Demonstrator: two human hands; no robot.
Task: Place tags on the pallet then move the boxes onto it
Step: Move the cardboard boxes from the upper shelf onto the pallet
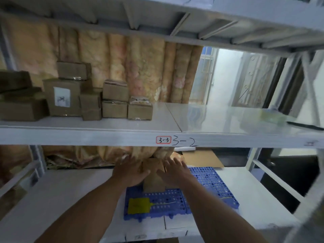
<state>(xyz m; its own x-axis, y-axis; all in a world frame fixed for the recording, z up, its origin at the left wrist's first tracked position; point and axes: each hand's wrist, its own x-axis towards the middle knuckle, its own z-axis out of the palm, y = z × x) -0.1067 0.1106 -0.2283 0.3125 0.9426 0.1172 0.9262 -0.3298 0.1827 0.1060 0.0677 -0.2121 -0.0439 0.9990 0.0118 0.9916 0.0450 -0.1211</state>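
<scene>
The box [154, 179] sat on the blue pallet [208, 179], behind the yellow tag [138, 206]. We pressed it between our left hand [130, 173] and right hand [172, 173], fingers spread flat. Next, we thought, we should let go and fetch more boxes [114, 100] from above.

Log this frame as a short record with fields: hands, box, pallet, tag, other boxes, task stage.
left hand: fingers straight, against the box's left side
right hand: fingers straight, against the box's right side
box: brown cardboard, upright, appears to rest on the pallet's rear part
pallet: blue, perforated, on the lower shelf
yellow tag: lying on the pallet's front left
upper shelf boxes: stacked at the left
stage: tag placed, one box at the pallet
</scene>
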